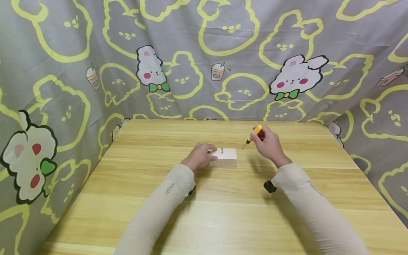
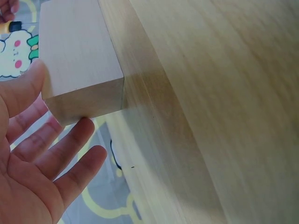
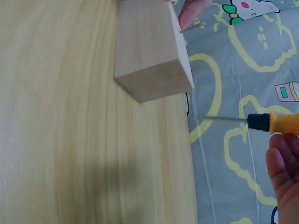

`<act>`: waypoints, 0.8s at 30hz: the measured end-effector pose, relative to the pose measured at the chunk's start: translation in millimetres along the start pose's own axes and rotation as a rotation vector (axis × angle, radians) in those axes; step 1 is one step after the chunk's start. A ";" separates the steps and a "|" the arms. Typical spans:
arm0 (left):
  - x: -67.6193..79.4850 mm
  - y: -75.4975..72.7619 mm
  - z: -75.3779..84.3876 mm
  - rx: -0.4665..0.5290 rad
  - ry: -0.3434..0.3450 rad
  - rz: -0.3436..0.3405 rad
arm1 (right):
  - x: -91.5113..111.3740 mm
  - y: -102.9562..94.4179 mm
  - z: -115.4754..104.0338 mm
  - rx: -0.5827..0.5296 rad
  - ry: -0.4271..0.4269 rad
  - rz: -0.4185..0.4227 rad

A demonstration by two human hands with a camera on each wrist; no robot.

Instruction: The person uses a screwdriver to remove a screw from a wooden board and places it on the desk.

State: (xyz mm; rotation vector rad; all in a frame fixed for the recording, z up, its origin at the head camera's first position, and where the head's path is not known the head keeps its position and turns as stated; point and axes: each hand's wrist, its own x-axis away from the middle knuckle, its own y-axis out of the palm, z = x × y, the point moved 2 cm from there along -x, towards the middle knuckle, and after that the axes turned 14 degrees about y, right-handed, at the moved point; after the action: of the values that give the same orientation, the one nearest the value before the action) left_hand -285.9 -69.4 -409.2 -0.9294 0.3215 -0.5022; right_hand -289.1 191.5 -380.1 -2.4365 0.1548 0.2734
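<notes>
Pale wood forms the block (image 1: pixel 229 158), which lies on the surface (image 1: pixel 223 219), a small metal screw (image 1: pixel 222 151) standing up from its top. At the block's left end, the left hand (image 1: pixel 200 155) grips with thumb and fingers (image 2: pixel 70 144) bent about that end, probably so it cannot slide or turn. Off the block's right end, the right hand (image 1: pixel 268 144) grasps the yellow handle of a screwdriver (image 1: pixel 256 132), its shaft slanting down toward the block, the tip near but apart; this raised, tilted hold seems meant to keep the tip ready without knocking the screw. Behind the block hangs a patterned curtain (image 1: pixel 191 35).
</notes>
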 end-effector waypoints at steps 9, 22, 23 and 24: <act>-0.1 -0.6 1.3 0.013 -0.019 -0.010 | -2.2 5.7 -18.4 -0.158 -0.010 0.016; -2.2 1.5 2.0 0.003 -0.015 -0.011 | -3.3 18.1 -34.0 -0.264 -0.025 -0.023; -2.1 1.5 1.9 0.000 -0.017 -0.010 | -3.3 19.3 -35.1 -0.269 -0.028 -0.028; -2.2 1.4 2.0 -0.004 -0.018 -0.008 | -3.1 20.4 -36.0 -0.271 -0.033 -0.031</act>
State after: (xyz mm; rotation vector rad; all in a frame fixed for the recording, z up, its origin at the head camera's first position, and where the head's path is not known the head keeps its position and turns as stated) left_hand -286.5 -66.2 -409.1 -0.9395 0.3025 -0.5003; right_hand -290.1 153.0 -364.8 -2.6986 0.0690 0.3393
